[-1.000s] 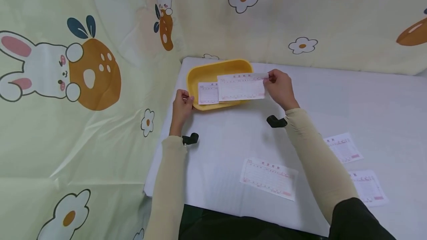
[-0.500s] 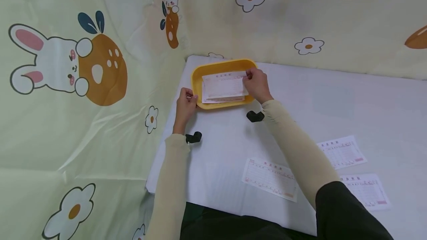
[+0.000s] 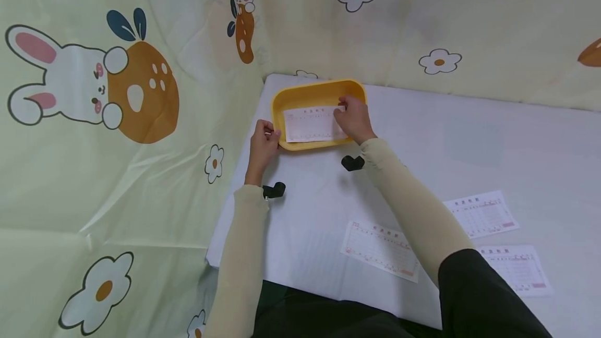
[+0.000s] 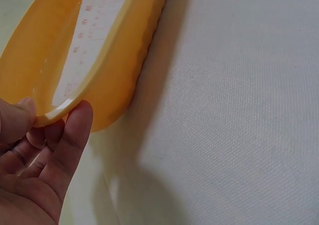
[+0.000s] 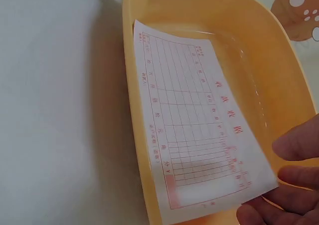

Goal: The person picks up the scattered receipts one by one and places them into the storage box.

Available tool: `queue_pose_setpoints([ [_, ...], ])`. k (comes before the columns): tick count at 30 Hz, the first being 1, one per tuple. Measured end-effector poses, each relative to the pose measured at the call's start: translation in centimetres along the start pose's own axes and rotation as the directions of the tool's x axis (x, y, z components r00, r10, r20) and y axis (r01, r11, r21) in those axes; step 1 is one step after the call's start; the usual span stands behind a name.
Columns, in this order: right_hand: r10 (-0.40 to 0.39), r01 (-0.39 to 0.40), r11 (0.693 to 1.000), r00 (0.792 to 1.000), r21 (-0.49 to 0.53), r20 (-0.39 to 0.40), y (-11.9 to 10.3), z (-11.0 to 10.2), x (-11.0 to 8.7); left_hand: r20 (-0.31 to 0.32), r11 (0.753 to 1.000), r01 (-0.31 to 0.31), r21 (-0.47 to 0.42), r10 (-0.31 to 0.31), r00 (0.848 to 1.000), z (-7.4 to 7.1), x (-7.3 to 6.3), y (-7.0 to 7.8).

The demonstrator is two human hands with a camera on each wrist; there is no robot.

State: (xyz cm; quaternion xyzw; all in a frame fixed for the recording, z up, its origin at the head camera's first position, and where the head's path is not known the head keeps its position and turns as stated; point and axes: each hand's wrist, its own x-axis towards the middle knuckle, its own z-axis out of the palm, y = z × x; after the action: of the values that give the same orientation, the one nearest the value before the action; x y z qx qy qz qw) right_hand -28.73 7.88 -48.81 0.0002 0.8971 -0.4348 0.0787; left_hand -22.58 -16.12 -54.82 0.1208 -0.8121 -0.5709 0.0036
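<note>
A yellow plastic tray (image 3: 305, 96) stands near the back left of the white table. My left hand (image 3: 263, 146) pinches its left end; in the left wrist view the thumb and fingers (image 4: 75, 130) grip the tray's rim. Printed receipt slips lie inside the tray, the top receipt slip (image 3: 311, 125) covering those beneath. Over the tray's right part is my right hand (image 3: 355, 119). In the right wrist view its thumb (image 5: 301, 137) stands apart from the paper, and the fingertips are right at the corner of the receipt slip (image 5: 184, 120).
Three more receipt slips lie on the table: one at the front (image 3: 380, 249), two at the right, a slip (image 3: 485, 214) and a nearer slip (image 3: 514, 270) partly behind my right arm. A patterned curtain (image 3: 300, 20) hangs behind and at the left.
My right hand has moved left and lowered a receipt slip into the tray on top of the slip there, then let go of it. The left hand keeps its hold on the rim.
</note>
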Motion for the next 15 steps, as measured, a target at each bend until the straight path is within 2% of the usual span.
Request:
queue_pose_setpoints([
  [4, -0.008, 0.008, 1.0, 1.0, -0.003, 0.03, 0.2, -0.7, -0.4, 0.001, 1.0, 0.0, 0.0, 0.0, 1.0, 0.2, 0.0, 0.1],
  [7, -0.054, 0.054, 0.999, 0.998, 0.008, 0.028, 0.2, -1.4, -0.9, -0.003, 1.0, -0.006, 0.002, 0.006, 1.0, 0.2, 0.0, 0.2],
  [15, -0.171, 0.173, 0.984, 0.984, 0.041, -0.051, 0.4, -3.9, -4.3, -0.005, 1.0, 0.019, 0.012, -0.019, 1.0, 0.4, 0.1, 0.3],
])
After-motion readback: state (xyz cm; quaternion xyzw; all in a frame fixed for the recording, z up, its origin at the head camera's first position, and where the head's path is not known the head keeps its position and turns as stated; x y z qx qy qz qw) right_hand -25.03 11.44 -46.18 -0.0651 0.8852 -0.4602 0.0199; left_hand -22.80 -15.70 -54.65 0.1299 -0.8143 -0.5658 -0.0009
